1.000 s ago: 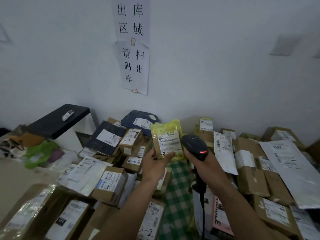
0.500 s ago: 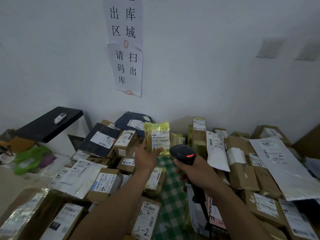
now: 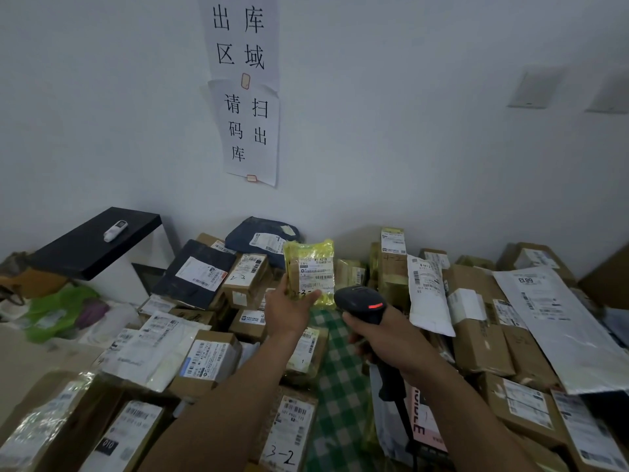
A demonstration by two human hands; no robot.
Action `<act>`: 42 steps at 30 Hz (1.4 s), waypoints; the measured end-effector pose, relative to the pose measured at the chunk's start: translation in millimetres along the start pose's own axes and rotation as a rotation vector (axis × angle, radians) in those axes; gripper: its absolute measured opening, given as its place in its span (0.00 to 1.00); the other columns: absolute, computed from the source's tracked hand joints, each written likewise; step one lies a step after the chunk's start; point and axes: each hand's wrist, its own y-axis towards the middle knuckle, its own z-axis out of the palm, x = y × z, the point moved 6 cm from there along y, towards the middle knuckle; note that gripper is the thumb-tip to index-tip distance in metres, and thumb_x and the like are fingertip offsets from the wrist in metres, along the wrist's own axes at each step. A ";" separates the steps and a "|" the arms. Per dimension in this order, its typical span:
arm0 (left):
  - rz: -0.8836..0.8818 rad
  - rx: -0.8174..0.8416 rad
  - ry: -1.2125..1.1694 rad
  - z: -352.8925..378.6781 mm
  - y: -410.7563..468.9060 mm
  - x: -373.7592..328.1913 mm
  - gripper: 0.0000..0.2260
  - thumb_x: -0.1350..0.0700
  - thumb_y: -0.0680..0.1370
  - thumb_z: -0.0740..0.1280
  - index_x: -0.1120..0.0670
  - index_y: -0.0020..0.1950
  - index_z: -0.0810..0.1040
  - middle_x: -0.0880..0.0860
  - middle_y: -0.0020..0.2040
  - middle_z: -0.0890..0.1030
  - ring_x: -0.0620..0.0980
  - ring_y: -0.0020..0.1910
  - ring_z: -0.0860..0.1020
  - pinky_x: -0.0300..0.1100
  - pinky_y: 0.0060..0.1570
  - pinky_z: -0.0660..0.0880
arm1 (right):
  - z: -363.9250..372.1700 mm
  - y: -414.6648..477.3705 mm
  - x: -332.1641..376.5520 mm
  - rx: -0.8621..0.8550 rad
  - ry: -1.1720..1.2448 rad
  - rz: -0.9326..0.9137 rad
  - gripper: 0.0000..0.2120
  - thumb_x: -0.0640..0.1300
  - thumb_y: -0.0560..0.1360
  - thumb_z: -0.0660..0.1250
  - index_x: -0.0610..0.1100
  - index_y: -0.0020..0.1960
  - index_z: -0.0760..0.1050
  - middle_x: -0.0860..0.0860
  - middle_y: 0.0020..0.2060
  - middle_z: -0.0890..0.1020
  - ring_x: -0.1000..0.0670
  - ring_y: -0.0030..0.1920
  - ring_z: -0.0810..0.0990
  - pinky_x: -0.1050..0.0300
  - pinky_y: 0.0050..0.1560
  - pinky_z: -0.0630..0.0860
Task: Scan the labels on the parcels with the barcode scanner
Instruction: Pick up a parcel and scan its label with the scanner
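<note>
Fingers of my left hand (image 3: 289,313) grip the lower edge of a yellow parcel (image 3: 311,264). They sit behind it, and the thumb (image 3: 309,296) presses across the front bottom corner. I hold the parcel upright above the pile, with its white label (image 3: 316,277) facing me. The thumb just touches the label's lower edge.

My right hand (image 3: 388,338) is wrapped tight round the scanner (image 3: 360,303) handle, low and just right of the parcel. The scanner head is near the parcel's lower right corner but not touching it, and a red light (image 3: 375,305) glows on top. I cannot tell whether a finger is on the trigger.

Below both hands lies a green checked cloth (image 3: 337,369), with labelled boxes (image 3: 211,359) stacked on either side.
</note>
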 end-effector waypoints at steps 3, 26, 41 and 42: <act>-0.039 -0.026 -0.053 -10.7 8.0 -8.0 0.21 0.45 0.69 0.81 0.39 0.59 0.81 0.40 0.51 0.86 0.45 0.53 0.84 0.56 0.56 0.82 | -6.5 10.6 1.8 -0.029 0.034 -0.008 0.09 0.50 0.80 0.71 0.53 0.59 0.79 0.50 0.43 0.87 0.52 0.37 0.84 0.52 0.43 0.79; -0.162 0.133 0.250 112.9 198.1 62.4 0.23 0.46 0.74 0.77 0.44 0.67 0.76 0.52 0.60 0.78 0.51 0.54 0.78 0.52 0.61 0.77 | -25.2 232.0 -58.2 -0.092 0.033 0.232 0.06 0.52 0.79 0.72 0.55 0.55 0.79 0.47 0.47 0.87 0.48 0.43 0.84 0.49 0.48 0.81; 0.127 0.310 0.847 171.6 202.1 128.2 0.30 0.62 0.81 0.63 0.51 0.82 0.58 0.58 0.83 0.56 0.60 0.81 0.56 0.56 0.75 0.63 | -27.8 285.0 -100.6 -0.079 0.037 0.325 0.04 0.52 0.80 0.71 0.53 0.52 0.80 0.47 0.48 0.87 0.50 0.41 0.84 0.51 0.46 0.79; 0.165 0.365 0.843 177.9 199.2 129.1 0.28 0.62 0.81 0.63 0.52 0.81 0.61 0.57 0.82 0.59 0.59 0.81 0.55 0.56 0.77 0.61 | -28.3 285.4 -102.1 -0.080 0.033 0.329 0.05 0.52 0.80 0.71 0.52 0.52 0.80 0.47 0.48 0.87 0.50 0.41 0.84 0.51 0.46 0.79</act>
